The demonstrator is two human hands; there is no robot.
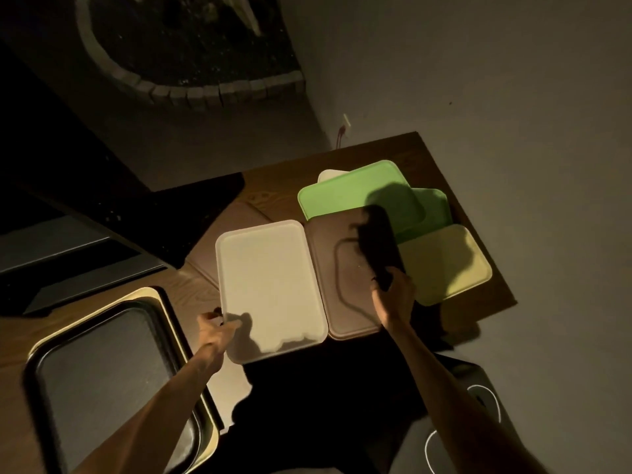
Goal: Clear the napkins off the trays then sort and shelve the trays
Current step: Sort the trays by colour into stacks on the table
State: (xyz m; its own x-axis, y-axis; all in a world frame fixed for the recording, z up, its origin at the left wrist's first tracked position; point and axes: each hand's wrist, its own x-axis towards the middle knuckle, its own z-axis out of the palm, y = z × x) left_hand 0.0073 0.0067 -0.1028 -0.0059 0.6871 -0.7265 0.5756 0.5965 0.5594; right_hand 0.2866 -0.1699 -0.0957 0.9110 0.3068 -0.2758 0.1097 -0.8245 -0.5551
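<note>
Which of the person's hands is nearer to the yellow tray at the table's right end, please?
Right. The right hand holds a black tray beside the yellow tray, at its left edge; the left hand grips the white tray, further left.

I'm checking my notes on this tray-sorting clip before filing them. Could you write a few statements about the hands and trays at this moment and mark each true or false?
1. The left hand grips the white tray at its near left edge. True.
2. The right hand is empty. False: it holds a dark object above the brown tray.
3. The white tray lies to the left of the brown tray. True.
4. The yellow tray sits at the far left of the table. False: it is at the right end, partly overlapping a green tray.
5. A black tray sits at the lower left. True.
</note>
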